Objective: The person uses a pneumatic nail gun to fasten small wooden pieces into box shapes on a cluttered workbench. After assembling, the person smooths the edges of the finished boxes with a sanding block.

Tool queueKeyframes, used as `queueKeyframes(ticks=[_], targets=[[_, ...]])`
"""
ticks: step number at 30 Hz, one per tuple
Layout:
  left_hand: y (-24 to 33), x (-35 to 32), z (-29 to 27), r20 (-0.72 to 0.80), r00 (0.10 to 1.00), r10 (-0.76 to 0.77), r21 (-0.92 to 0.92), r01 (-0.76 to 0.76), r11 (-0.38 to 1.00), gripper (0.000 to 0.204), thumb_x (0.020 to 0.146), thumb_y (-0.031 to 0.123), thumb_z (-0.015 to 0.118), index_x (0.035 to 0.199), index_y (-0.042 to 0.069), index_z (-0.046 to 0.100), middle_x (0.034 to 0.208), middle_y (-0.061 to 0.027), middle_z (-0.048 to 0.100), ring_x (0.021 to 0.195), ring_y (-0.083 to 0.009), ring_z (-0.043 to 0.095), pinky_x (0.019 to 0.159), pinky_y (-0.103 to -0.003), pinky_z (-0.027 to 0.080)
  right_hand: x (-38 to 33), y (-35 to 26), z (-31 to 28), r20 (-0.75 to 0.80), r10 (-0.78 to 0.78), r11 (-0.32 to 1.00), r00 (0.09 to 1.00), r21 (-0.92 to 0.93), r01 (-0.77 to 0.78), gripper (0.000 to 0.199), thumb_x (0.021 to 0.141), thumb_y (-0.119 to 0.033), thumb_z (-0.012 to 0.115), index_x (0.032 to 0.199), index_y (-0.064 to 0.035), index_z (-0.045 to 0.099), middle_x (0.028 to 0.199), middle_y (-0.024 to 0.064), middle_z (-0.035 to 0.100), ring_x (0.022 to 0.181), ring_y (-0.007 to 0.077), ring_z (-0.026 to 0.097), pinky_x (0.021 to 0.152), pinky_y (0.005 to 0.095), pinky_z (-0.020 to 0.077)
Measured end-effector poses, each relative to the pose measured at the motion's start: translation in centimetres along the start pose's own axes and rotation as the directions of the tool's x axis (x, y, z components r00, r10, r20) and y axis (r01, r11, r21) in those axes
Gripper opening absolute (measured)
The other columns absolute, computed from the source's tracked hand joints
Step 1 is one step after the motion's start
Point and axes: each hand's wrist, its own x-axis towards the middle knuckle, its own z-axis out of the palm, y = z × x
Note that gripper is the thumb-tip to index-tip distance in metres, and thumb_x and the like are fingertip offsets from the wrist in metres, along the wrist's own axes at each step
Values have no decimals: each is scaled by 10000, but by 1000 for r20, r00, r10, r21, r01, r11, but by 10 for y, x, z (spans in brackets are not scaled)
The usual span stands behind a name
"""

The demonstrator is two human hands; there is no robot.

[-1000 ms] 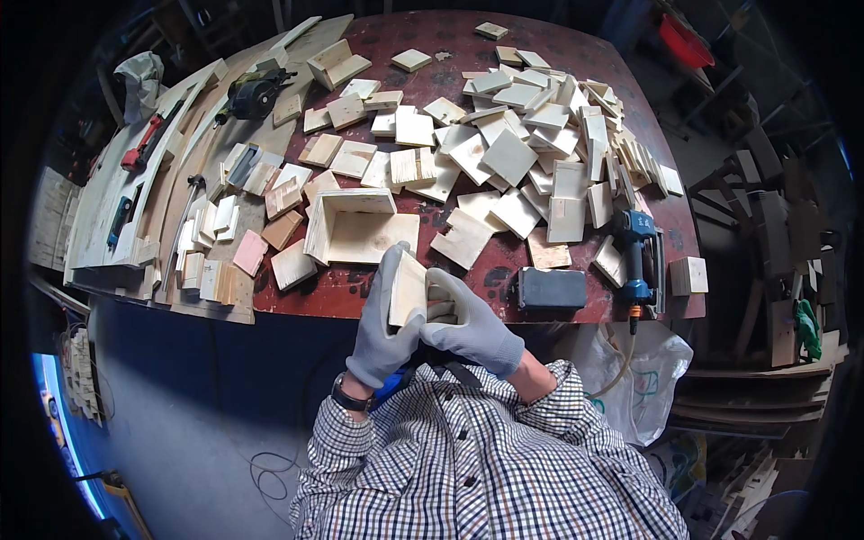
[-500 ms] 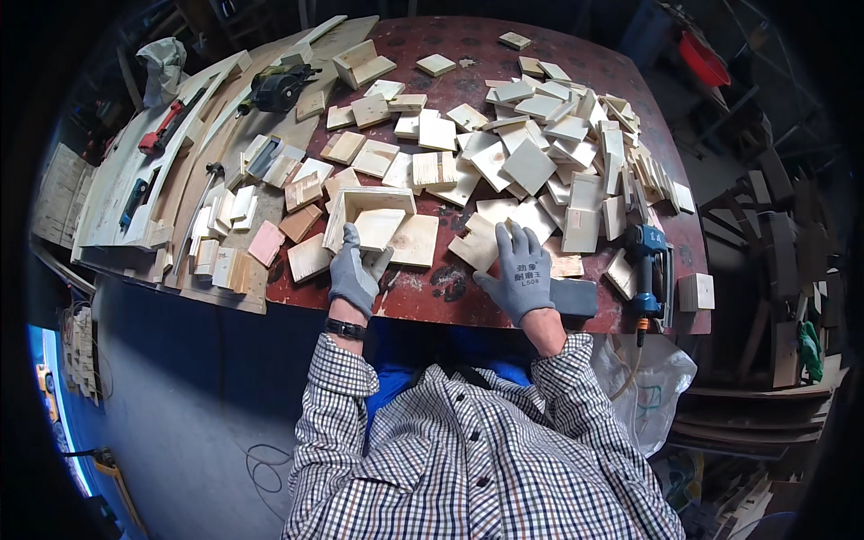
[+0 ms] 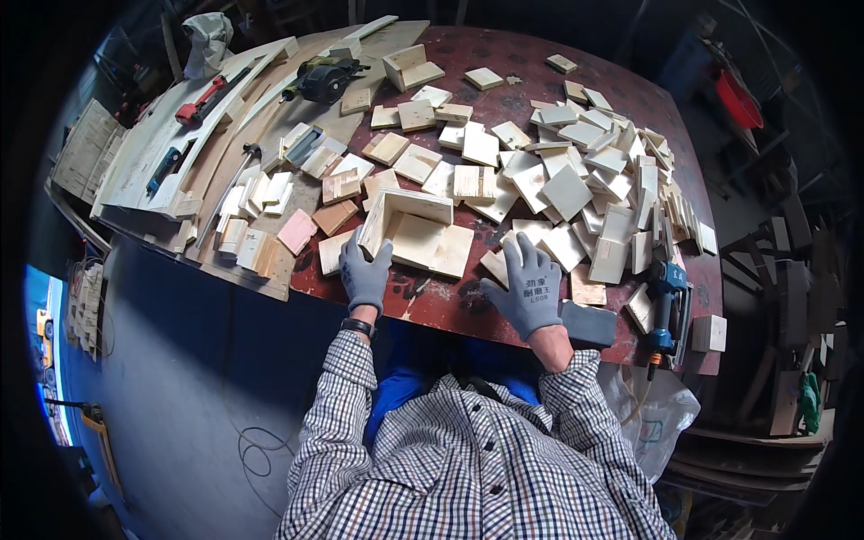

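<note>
My left hand (image 3: pixel 366 277), in a grey glove, has its fingers and thumb around the near end of the left wall of an open wooden corner piece (image 3: pixel 421 205). Two upright boards form the corner, and flat boards lie within its angle and out to the right. With fingers spread, my right hand (image 3: pixel 529 288) rests at the table's near side, over the edge of a small pale board (image 3: pixel 495 264). Part of that board is hidden under the glove. A dark grey block (image 3: pixel 589 324) lies just right of my right wrist.
Many loose wooden pieces (image 3: pixel 567 192) are heaped across the red table (image 3: pixel 621 63). A blue-and-black nail gun (image 3: pixel 666 288) with a hose lies at the right edge. A black power tool (image 3: pixel 328 81), a red tool (image 3: pixel 200 101) and long boards (image 3: pixel 261 90) occupy the left side.
The view has shifted, so the table appears farther right. The corner piece has turned slightly and sits a little nearer. My right hand stays beside the same small board.
</note>
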Motion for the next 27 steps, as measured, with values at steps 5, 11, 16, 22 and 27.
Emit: queueKeyframes(ticks=[5,11,16,22,27], targets=[[26,-6,-19,168,984,-61,-34,67,997,400,915,240,766,1194,-40,706,980,-149,707,838,-268,683,785,-386,550,8,-36,32,70,-170,981,983,109,162,717,836,-466,791,1397,-101,536,1323,91,616,1216,301,577,938,480,474],[52,-65,-29,110,994,25,66,-32,997,403,905,306,773,1079,-46,679,937,-174,664,868,-365,677,777,-439,541,8,-42,62,-22,-320,946,947,53,321,460,889,-269,716,1309,-128,593,1204,58,641,1055,277,618,859,458,471],[22,-57,-18,183,969,168,95,-188,978,677,801,340,859,1307,32,531,1209,-183,585,1172,-400,546,1018,-517,448,18,-54,73,81,-275,955,958,137,263,471,925,-262,703,1365,-139,590,1330,78,647,1117,321,629,889,485,475],[13,-52,-20,252,964,83,136,-120,983,1081,724,519,872,1560,53,369,1451,-172,529,1264,-409,518,1125,-543,400,13,-9,27,-71,-38,996,997,77,44,823,819,-352,816,1498,-66,451,1447,145,539,1276,350,533,1018,488,443],[28,-41,-18,334,943,7,237,-91,967,754,734,494,880,1276,18,658,1223,-239,644,1183,-438,572,1056,-546,455,5,45,-7,238,69,989,969,-145,-34,986,743,-514,862,1490,-35,432,1444,172,522,1328,368,502,1056,510,445]])
